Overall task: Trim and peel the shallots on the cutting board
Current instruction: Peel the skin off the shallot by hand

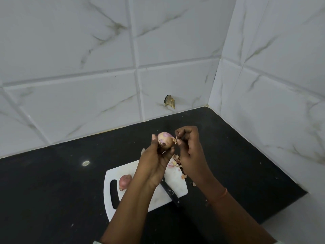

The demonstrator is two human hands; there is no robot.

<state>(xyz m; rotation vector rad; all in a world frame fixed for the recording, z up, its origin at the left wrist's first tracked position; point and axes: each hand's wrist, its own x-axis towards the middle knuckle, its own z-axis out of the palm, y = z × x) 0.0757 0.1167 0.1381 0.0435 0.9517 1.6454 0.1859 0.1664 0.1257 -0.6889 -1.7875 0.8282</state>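
Observation:
My left hand (154, 161) grips a partly peeled shallot (164, 140), raised above the white cutting board (175, 184). My right hand (190, 150) pinches a flap of papery skin (174, 139) at the shallot's right side. A second shallot (124, 181) with its pink skin on lies on the board's left part, beside the handle slot. A black-handled knife (169, 191) lies across the board under my left wrist, its blade hidden. Peeled skins (175, 162) are piled at the board's far edge.
The board lies on a black countertop (52, 191) in a corner of white marble-patterned wall tiles (88, 67). Loose skin scraps (193, 184) sit on the counter right of the board. The counter's right edge drops off near a white ledge (299, 217).

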